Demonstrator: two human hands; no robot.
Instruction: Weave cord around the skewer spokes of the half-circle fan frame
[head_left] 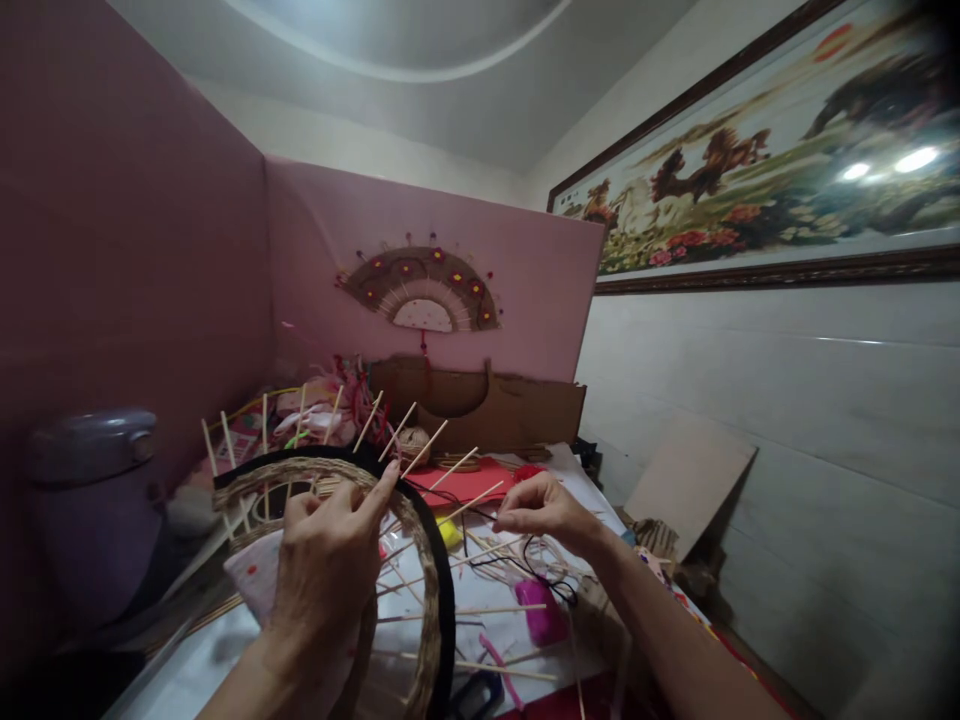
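Note:
My left hand [330,560] grips a half-round woven fan frame [428,600] made of thin wooden sticks, with tan twine and a black outer band. Its index finger is stretched out onto the black band [444,570], near the bases of the sticks. Part of a pale spotted piece [255,572] shows beside that hand, the rest hidden behind it. To the right, apart from the frame, my right hand [540,510] pinches a black cord [480,512]. This cord runs to the frame's edge, and loose loops of it hang below the hand.
A finished-looking fan [424,290] hangs on the pink board ahead. Cut cardboard [517,405], a twine ball [414,445], red sheet [472,480], yellow lump [450,533] and magenta packet [541,612] lie around the table. At left stands a purple lidded container [97,520].

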